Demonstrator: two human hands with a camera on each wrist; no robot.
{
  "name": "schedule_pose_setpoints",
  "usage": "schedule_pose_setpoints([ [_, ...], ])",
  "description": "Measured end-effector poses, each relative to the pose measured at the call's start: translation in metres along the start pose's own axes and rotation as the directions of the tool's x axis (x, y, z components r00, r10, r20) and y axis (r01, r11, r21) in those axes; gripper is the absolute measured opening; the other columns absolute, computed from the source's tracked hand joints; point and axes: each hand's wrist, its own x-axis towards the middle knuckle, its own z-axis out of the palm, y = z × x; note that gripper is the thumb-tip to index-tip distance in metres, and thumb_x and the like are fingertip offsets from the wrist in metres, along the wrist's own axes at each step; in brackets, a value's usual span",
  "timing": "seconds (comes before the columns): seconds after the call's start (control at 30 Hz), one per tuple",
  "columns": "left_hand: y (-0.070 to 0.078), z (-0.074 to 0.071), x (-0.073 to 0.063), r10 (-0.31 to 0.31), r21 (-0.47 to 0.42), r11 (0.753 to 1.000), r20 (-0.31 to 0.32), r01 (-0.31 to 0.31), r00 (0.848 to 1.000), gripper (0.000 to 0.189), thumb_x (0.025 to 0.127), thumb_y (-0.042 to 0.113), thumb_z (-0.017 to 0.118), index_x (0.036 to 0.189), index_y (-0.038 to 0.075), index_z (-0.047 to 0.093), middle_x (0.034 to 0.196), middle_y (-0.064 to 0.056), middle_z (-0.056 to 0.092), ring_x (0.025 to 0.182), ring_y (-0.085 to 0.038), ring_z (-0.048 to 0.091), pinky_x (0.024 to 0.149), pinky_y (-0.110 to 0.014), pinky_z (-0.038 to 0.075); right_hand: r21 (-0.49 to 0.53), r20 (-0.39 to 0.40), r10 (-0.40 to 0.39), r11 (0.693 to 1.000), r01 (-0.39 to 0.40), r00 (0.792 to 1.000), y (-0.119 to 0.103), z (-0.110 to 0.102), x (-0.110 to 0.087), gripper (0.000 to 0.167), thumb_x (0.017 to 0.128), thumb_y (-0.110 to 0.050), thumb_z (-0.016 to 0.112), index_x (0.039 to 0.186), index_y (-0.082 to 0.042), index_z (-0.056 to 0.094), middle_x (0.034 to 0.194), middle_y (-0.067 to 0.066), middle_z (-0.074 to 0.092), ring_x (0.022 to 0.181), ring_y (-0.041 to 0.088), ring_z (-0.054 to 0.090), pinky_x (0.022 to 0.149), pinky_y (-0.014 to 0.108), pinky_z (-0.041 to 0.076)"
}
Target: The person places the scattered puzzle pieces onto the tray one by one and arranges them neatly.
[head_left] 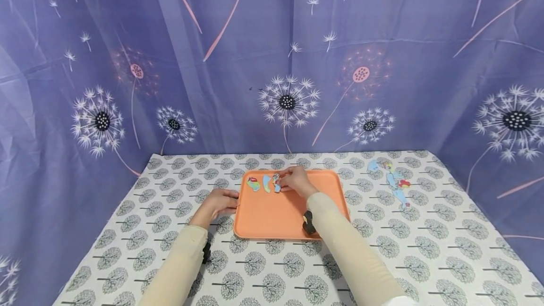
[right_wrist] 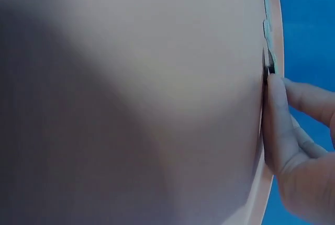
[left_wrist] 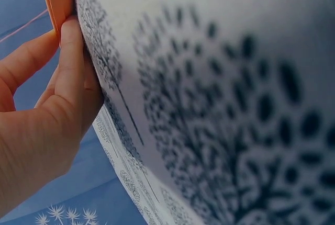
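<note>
1. Purple dandelion-print curtain (head_left: 229, 93) hung behind; tabletop (head_left: 263, 268) covered in white tree-print cloth.
2. Orange tray (head_left: 267, 216) placed mid-tabletop. Three flat pieces lined up near its far left corner: red-green piece (head_left: 253, 183), blue strip (head_left: 266, 183), mottled piece (head_left: 276, 188).
3. Mottled piece pinched by the fingers of the right hand (head_left: 295, 181), seemingly at its right side; whether it is lifted or flat on the tray cannot be told.
4. Tray's left edge pinched between thumb and fingers of the left hand (head_left: 218, 203).
5. Loose cluster of blue, yellow and red pieces (head_left: 392, 181) left on the tabletop, right of the tray; apparent overlaps noted, count not clear.
6. Likely risks: blue strip could be knocked askew if the mottled piece is slid too far left, as the gap is small. Thin pieces could be slipped from the fingertips, little edge being offered. Whole row could be shifted if the tray is tugged by the left hand. Cluster pieces could be dragged along together if overlapped.
</note>
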Motion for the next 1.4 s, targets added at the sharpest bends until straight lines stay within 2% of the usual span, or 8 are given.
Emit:
schedule_pose_setpoints([
  [0.17, 0.000, 0.002, -0.001, -0.001, -0.008, 1.000, -0.006, 0.001, 1.000, 0.037, 0.085, -0.007, 0.065, 0.121, -0.008, 0.060, 0.097, -0.019, 0.069, 0.067, -0.015, 0.068, 0.071, -0.028, 0.062, -0.049, -0.009, -0.027, 0.998, 0.026, 1.000, 0.000, -0.002, -0.001, 0.027, 0.083, 0.011, 0.066, 0.109, 0.012, 0.063, 0.094, 0.025, 0.068, 0.069, 0.023, 0.070, 0.063, 0.032, 0.063],
  [0.47, 0.000, 0.004, 0.001, 0.004, 0.004, 1.000, -0.009, -0.004, 1.000, 0.037, 0.085, -0.007, 0.065, 0.122, -0.007, 0.060, 0.099, -0.019, 0.069, 0.069, -0.015, 0.068, 0.072, -0.029, 0.062, -0.031, 0.028, 0.001, 1.000, 0.000, 1.000, -0.002, -0.007, -0.001, 0.027, 0.085, 0.010, 0.063, 0.112, 0.010, 0.063, 0.095, 0.024, 0.068, 0.075, 0.025, 0.070, 0.064, 0.033, 0.063],
  [0.63, -0.001, 0.003, 0.002, 0.001, 0.003, 1.000, -0.005, -0.001, 1.000, 0.038, 0.085, -0.006, 0.065, 0.123, -0.007, 0.060, 0.101, -0.020, 0.068, 0.070, -0.016, 0.069, 0.073, -0.029, 0.062, -0.024, 0.059, -0.013, 1.000, 0.015, 0.998, -0.003, -0.011, 0.002, 0.027, 0.088, 0.010, 0.059, 0.115, 0.013, 0.060, 0.097, 0.026, 0.067, 0.075, 0.028, 0.070, 0.066, 0.035, 0.063],
  [0.77, -0.001, 0.003, 0.002, 0.000, 0.007, 1.000, 0.000, 0.000, 1.000, 0.038, 0.086, -0.006, 0.065, 0.123, -0.007, 0.059, 0.103, -0.021, 0.068, 0.070, -0.016, 0.069, 0.073, -0.029, 0.062, -0.038, 0.077, -0.048, 0.998, 0.051, 0.996, -0.005, -0.018, 0.003, 0.026, 0.090, 0.004, 0.060, 0.115, 0.013, 0.059, 0.095, 0.029, 0.066, 0.074, 0.031, 0.069, 0.068, 0.037, 0.063],
  [1.0, 0.001, 0.002, -0.001, -0.004, 0.007, 1.000, 0.006, 0.004, 1.000, 0.040, 0.086, -0.007, 0.064, 0.125, -0.008, 0.057, 0.106, -0.023, 0.066, 0.072, -0.017, 0.069, 0.074, -0.029, 0.062, -0.076, 0.080, -0.126, 0.988, 0.132, 0.989, -0.012, -0.038, -0.004, 0.031, 0.093, 0.002, 0.057, 0.121, 0.015, 0.055, 0.105, 0.034, 0.062, 0.088, 0.046, 0.064, 0.078, 0.047, 0.060],
  [1.2, 0.000, 0.001, 0.000, -0.001, 0.009, 1.000, 0.012, 0.001, 1.000, 0.039, 0.086, -0.005, 0.065, 0.125, -0.008, 0.058, 0.107, -0.022, 0.066, 0.076, -0.018, 0.069, 0.076, -0.030, 0.062, -0.150, 0.059, -0.165, 0.974, 0.172, 0.985, -0.013, -0.060, -0.007, 0.030, 0.096, -0.004, 0.055, 0.122, 0.013, 0.056, 0.109, 0.031, 0.063, 0.095, 0.043, 0.063, 0.083, 0.046, 0.058],
  [1.4, 0.000, 0.000, -0.001, 0.003, 0.002, 1.000, 0.010, -0.003, 1.000, 0.038, 0.086, -0.006, 0.064, 0.124, -0.008, 0.058, 0.104, -0.022, 0.067, 0.075, -0.018, 0.069, 0.075, -0.030, 0.062, -0.125, 0.026, -0.168, 0.977, 0.170, 0.985, -0.012, -0.085, -0.014, 0.032, 0.095, -0.002, 0.054, 0.123, 0.013, 0.054, 0.114, 0.032, 0.059, 0.103, 0.045, 0.059, 0.092, 0.050, 0.054],
])
